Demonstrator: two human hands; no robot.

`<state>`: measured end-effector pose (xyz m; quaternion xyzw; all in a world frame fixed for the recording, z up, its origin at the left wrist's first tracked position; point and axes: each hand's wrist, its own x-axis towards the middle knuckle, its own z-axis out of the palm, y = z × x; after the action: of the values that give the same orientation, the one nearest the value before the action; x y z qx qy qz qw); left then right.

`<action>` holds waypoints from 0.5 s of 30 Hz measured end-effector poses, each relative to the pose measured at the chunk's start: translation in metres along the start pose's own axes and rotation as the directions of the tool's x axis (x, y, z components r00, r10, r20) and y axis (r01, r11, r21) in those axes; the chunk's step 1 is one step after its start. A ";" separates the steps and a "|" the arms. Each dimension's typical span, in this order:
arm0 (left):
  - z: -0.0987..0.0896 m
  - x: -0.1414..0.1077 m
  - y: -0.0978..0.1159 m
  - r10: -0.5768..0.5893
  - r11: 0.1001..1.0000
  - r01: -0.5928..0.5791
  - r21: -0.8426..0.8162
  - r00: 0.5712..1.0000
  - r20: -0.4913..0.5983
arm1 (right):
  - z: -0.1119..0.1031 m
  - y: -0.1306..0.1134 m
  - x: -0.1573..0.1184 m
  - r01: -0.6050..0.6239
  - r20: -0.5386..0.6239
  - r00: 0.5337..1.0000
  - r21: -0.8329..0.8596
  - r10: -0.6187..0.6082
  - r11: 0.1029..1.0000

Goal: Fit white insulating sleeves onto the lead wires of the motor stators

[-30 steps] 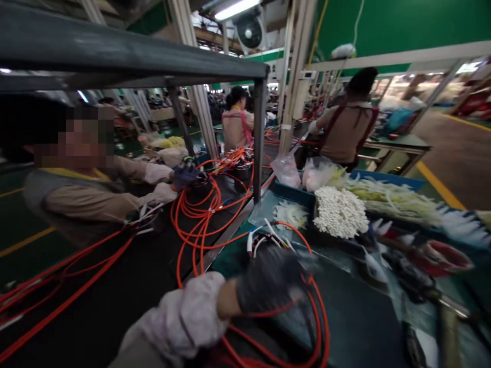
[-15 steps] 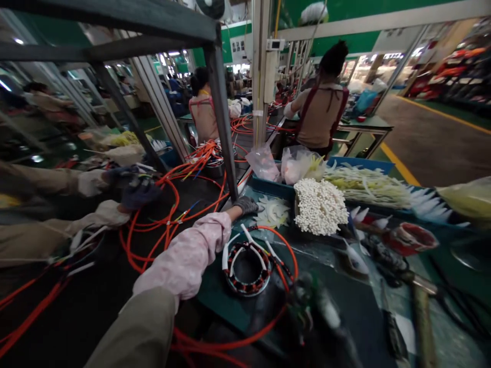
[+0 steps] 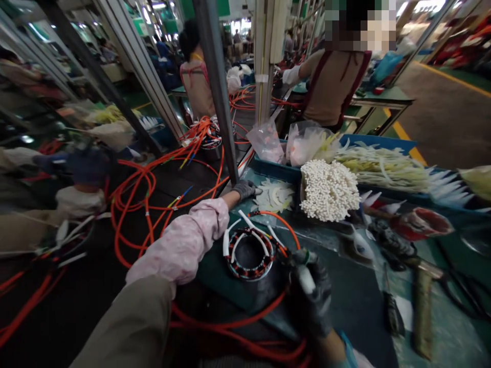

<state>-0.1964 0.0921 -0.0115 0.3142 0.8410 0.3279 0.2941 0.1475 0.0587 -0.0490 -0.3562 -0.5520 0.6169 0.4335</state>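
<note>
My left hand (image 3: 245, 190), in a dark glove with a pink sleeve cover, reaches to a pile of thin translucent slips (image 3: 276, 197). Its fingers are closed at the near edge of the pile, with a pale slip at the tips. Below lies a ring-shaped motor stator (image 3: 251, 273) with black and orange windings and white sleeves on its leads. My right hand (image 3: 314, 291), also in a dark glove, is curled beside the stator's right side, near the orange cable (image 3: 287, 225). Something green and white shows at its fingers; blur hides what it is.
White sticks stand bundled (image 3: 329, 191) behind a blue tray of pale strips (image 3: 387, 166). A hammer (image 3: 424, 306) and a screwdriver (image 3: 393, 312) lie at right. A metal post (image 3: 220, 92) rises beyond my left hand. Orange cables (image 3: 149, 204) and a co-worker's gloved hand (image 3: 88, 163) are at left.
My right hand has come clearly into view and up beside the stator. My left hand stays at the slips. The view has tilted down a little, and the co-worker's hands have shifted left.
</note>
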 end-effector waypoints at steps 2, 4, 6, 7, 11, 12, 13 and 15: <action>-0.006 -0.007 -0.002 0.011 0.996 -0.014 -0.093 1.000 -0.025 | 0.005 -0.006 0.013 -0.049 -0.060 0.996 0.180 0.061 0.982; -0.012 -0.015 -0.004 0.026 0.982 -0.033 -0.184 0.999 -0.043 | 0.006 -0.013 0.017 -0.070 -0.096 0.990 0.331 0.108 0.941; -0.016 -0.023 -0.004 0.036 0.962 -0.051 -0.269 0.998 -0.059 | 0.005 -0.024 0.010 -0.078 -0.078 0.990 0.371 0.114 0.925; -0.017 -0.026 -0.004 0.039 0.950 -0.059 -0.308 0.997 -0.071 | 0.004 -0.030 0.005 -0.088 -0.036 0.993 0.362 0.108 0.928; -0.020 -0.034 -0.002 0.055 0.890 -0.121 -0.440 0.986 -0.160 | 0.005 -0.044 -0.018 -0.211 0.196 0.968 0.311 0.155 0.927; -0.020 -0.035 -0.002 0.060 0.878 -0.138 -0.459 0.982 -0.180 | 0.006 -0.043 -0.023 -0.225 0.204 0.964 0.294 0.169 0.929; -0.020 -0.036 -0.002 0.066 0.870 -0.153 -0.469 0.978 -0.196 | 0.006 -0.039 -0.030 -0.229 0.192 0.964 0.264 0.182 0.937; -0.019 -0.037 -0.001 0.076 0.867 -0.174 -0.467 0.972 -0.221 | 0.004 -0.027 -0.044 -0.218 0.153 0.970 0.182 0.191 0.959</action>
<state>-0.1870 0.0580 0.0105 0.2512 0.7350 0.5750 0.2571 0.1641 0.0167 -0.0231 -0.3245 -0.4760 0.7326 0.3624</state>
